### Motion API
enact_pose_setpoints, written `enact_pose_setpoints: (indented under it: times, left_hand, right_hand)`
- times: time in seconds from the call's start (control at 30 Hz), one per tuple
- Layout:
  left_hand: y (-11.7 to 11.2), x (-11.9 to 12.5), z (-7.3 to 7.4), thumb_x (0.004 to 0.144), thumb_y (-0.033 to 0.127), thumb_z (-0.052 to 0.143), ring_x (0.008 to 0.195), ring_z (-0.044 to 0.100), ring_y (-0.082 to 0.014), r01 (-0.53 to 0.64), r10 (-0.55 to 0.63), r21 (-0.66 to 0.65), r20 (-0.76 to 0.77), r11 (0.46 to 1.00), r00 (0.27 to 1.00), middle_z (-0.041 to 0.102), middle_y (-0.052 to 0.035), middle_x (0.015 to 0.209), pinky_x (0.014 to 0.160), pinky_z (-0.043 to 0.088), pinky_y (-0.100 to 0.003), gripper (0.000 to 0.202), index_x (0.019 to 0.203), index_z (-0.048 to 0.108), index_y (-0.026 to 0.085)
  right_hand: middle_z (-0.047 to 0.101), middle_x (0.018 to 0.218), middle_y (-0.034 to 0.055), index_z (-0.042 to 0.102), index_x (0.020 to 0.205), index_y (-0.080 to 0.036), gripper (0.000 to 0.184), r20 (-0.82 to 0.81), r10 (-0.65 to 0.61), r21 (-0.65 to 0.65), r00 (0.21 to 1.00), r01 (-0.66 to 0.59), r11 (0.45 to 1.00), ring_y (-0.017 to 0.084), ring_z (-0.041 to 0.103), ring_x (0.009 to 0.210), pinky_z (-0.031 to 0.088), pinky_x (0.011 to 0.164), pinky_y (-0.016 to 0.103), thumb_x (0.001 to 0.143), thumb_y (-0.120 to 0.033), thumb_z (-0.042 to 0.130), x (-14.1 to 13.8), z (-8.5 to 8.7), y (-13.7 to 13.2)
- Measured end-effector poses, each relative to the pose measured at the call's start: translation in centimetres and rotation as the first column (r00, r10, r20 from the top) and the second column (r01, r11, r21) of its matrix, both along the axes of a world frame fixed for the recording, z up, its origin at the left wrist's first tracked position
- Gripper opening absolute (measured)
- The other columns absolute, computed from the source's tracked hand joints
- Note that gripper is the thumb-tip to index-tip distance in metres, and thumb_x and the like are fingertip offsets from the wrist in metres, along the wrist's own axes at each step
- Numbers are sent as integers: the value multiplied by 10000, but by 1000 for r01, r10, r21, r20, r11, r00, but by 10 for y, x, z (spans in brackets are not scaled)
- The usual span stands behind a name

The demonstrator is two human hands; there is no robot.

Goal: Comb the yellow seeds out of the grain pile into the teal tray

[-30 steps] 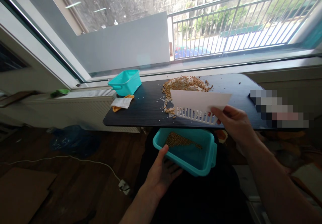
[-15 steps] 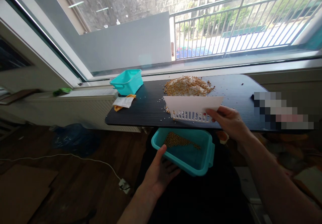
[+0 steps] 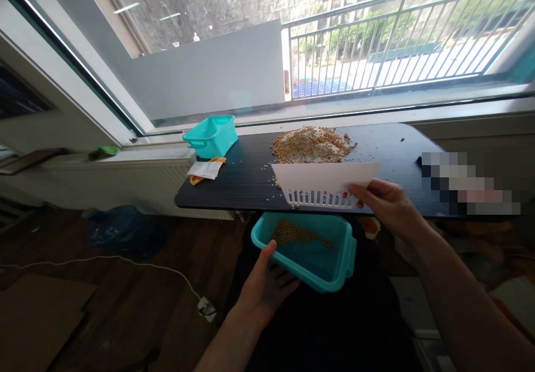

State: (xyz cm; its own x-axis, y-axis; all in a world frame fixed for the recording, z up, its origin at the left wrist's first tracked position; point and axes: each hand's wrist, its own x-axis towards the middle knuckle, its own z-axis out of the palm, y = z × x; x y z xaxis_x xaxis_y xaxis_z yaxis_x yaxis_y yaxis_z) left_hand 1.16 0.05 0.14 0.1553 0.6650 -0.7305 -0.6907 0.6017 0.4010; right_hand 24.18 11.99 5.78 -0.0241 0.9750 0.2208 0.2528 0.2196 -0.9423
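My right hand [image 3: 387, 207] grips a white slotted plastic basket [image 3: 324, 183] by its right end, tilted on edge at the near edge of the black tabletop [image 3: 246, 179]. Just behind it lies a pile of tan grain mixed with white grains [image 3: 311, 142]. My left hand [image 3: 265, 288] holds a teal bin [image 3: 307, 252] from underneath, thumb on its left rim, below the table edge. A streak of tan grain lies inside that bin.
A second teal bin [image 3: 210, 135] stands at the table's far left, with a white and orange packet [image 3: 204, 170] beside it. A radiator [image 3: 137, 177] is left of the table. A white cable with plug [image 3: 207, 307] and cardboard [image 3: 35, 319] lie on the wooden floor.
My right hand drew the white basket toward the table's near edge, pulling scattered grain with it. The teal bin in my left hand stayed nearly still.
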Motion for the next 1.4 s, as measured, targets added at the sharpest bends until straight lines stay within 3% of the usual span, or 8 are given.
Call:
enact_pose_setpoints:
  times: [0.17, 0.43, 0.8, 1.03, 1.4]
  left_hand:
    - [0, 1, 1, 760, 506, 571, 1047, 587, -294, -12, 12, -6, 3, 1000, 1000, 540, -173, 1239, 914, 459, -409, 642, 1273, 440, 143]
    - [0, 1, 1, 766, 506, 564, 1040, 590, -287, -2, 2, -9, -5, 1000, 1000, 540, -169, 1238, 919, 455, -405, 624, 1265, 451, 148]
    - [1, 3, 2, 758, 508, 573, 1017, 601, -282, -5, 5, -2, -15, 1000, 1000, 553, -162, 1226, 909, 463, -403, 640, 1276, 443, 154]
    - [0, 2, 0, 755, 502, 579, 1016, 599, -282, -10, 10, -13, -6, 1000, 1000, 549, -166, 1230, 918, 458, -410, 640, 1268, 453, 141]
    - [-1, -1, 2, 766, 501, 563, 1042, 591, -300, -11, 11, -12, -5, 1000, 1000, 556, -172, 1229, 923, 453, -415, 624, 1264, 457, 139]
  right_hand:
    - [628, 612, -9, 699, 687, -207, 298, -5, -36, 30, 999, 36, 999, 96, 462, 503, 398, 479, 233, 646, -502, 686, 4, -1, 0]
    - [657, 651, -9, 714, 709, -222, 294, -79, -13, -57, 997, 8, 998, 119, 535, 553, 451, 520, 240, 603, -496, 726, 3, 2, -8]
    - [628, 605, -16, 700, 669, -218, 281, -74, 1, -59, 997, -5, 998, 106, 500, 514, 414, 463, 228, 628, -496, 708, 7, -1, -15]
    - [637, 620, -9, 701, 674, -213, 329, -101, -61, -48, 993, 57, 997, 108, 502, 520, 434, 477, 235, 569, -524, 734, 1, 0, -14]
    - [558, 531, -21, 698, 676, -186, 306, 8, 99, 53, 995, -100, 994, 77, 405, 474, 334, 441, 212, 642, -489, 675, -33, 14, 5]
